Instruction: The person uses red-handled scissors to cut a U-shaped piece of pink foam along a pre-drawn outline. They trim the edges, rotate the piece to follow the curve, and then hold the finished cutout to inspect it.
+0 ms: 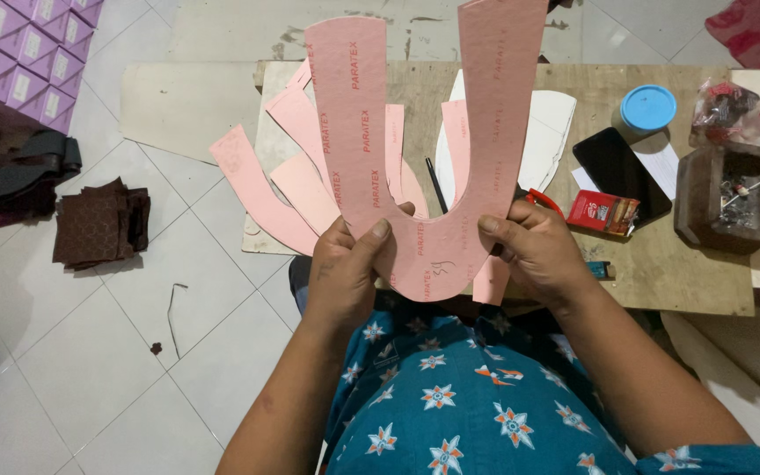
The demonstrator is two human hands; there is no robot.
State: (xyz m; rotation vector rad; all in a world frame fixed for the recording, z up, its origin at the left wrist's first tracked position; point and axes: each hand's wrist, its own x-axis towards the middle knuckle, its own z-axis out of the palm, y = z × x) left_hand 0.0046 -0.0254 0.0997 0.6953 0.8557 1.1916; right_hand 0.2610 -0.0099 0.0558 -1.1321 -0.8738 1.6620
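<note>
Both hands hold up a large pink U-shaped board pattern (433, 149), its two arms pointing away from me. My left hand (345, 273) grips the curved base on the left, thumb on the front face. My right hand (534, 251) grips the base on the right. Behind the pattern, several more pink pattern pieces (283, 185) fan out over the edge of a low wooden table (661, 273). White card pieces (547, 132) lie under them, and a thin dark pen (435, 185) lies between them.
On the table sit a black phone (617, 167), a small red packet (602, 213), a blue round lid (648, 107), red-handled scissors (545, 200) and a brown box of small items (732, 198). Left on the tiled floor: brown fabric stack (98, 224), dark shoe parts (24, 171), purple boxes (28, 53).
</note>
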